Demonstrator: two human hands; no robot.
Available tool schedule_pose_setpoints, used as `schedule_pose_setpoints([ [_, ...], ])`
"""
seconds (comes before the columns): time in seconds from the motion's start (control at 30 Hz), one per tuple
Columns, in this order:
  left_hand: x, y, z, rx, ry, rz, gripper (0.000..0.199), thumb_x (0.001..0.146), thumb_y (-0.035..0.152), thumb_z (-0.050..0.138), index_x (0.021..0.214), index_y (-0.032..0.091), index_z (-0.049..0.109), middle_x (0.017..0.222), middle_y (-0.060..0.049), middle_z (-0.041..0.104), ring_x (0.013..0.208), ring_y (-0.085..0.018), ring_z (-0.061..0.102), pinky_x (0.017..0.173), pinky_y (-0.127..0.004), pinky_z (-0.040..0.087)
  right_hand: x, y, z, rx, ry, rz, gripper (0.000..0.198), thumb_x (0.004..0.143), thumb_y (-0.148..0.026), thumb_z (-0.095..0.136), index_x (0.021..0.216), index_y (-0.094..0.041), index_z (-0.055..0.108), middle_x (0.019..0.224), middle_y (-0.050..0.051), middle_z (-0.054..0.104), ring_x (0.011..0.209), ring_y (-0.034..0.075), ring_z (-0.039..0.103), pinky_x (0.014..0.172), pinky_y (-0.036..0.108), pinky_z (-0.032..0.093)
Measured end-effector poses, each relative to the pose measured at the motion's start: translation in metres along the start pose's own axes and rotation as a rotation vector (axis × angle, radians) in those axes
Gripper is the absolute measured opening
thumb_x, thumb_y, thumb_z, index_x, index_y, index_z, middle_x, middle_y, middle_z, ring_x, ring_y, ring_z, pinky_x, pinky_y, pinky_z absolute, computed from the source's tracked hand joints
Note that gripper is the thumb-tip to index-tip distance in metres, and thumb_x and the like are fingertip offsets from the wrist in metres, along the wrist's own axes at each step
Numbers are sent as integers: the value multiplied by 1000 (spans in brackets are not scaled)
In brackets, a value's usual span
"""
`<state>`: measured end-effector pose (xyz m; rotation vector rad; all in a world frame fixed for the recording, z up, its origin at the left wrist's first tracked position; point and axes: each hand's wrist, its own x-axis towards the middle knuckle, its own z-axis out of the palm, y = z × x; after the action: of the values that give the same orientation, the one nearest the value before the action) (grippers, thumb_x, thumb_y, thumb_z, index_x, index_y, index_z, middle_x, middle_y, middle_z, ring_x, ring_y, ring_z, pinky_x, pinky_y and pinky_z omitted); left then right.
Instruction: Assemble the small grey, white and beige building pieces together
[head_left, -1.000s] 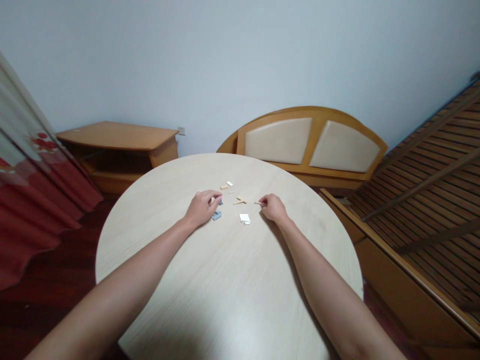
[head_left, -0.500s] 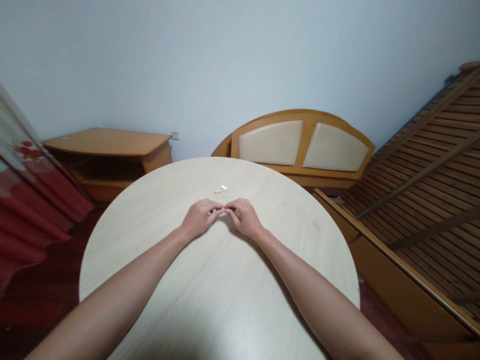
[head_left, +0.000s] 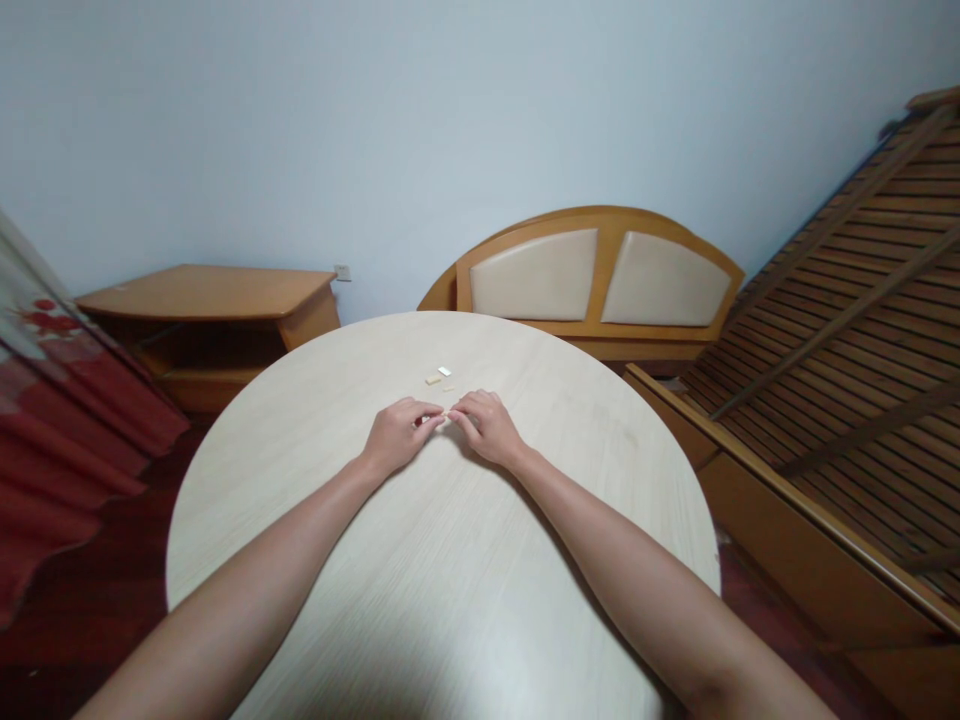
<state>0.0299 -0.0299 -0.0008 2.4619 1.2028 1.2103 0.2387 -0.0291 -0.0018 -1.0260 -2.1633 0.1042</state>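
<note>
Over the pale round table (head_left: 480, 560), my left hand (head_left: 399, 432) and my right hand (head_left: 486, 425) meet with their fingertips almost touching. Both hands are closed in a pinch. Something small and pale shows between the fingertips, too small to name. Just beyond them lie a small tan block (head_left: 433, 380), a small white rectangular piece (head_left: 444, 371) and a thin pale sliver (head_left: 449, 388).
A wooden cabinet (head_left: 210, 290) with an open shelf stands at the back left, beside a red and white curtain (head_left: 67, 430). A padded headboard (head_left: 532, 275) leans on the wall. Wooden slats (head_left: 847, 300) and a bed side board (head_left: 787, 530) are at the right.
The view has tilted slightly. My hands stay pinched together at nearly the same place, and the small pieces on the table have not visibly moved.
</note>
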Motion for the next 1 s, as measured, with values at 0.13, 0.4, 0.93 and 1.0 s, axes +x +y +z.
schedule_pose_setpoints([
  [0.13, 1, 0, 0, -2, 12, -14, 15, 93, 30, 67, 98, 21, 78, 89, -6, 77, 81, -19, 68, 77, -31, 52, 0, 4, 1, -13, -3, 7, 29, 105, -32, 47, 92, -19, 69, 91, 7, 71, 91, 21, 59, 85, 35, 36],
  [0.4, 1, -1, -1, 12, 0, -55, 17, 93, 29, 65, 99, 21, 78, 89, -6, 77, 79, -18, 67, 77, -31, 52, -1, 8, 4, -18, 10, 32, 30, 105, -31, 44, 93, -19, 69, 91, 8, 70, 91, 21, 58, 84, 35, 38],
  [0.93, 1, -1, 0, -41, 25, -108, 15, 91, 27, 64, 98, 20, 76, 93, -6, 77, 77, -18, 66, 78, -32, 53, -2, 6, 1, 60, 59, 25, 18, 100, -27, 52, 95, -19, 68, 95, 8, 71, 93, 22, 60, 87, 36, 40],
  [1.0, 1, -1, 0, -47, 26, -115, 15, 91, 27, 65, 99, 20, 76, 94, -6, 78, 77, -18, 67, 78, -32, 53, -2, 6, 0, 68, 62, 19, 17, 100, -26, 53, 96, -19, 68, 95, 8, 71, 93, 22, 60, 87, 36, 40],
])
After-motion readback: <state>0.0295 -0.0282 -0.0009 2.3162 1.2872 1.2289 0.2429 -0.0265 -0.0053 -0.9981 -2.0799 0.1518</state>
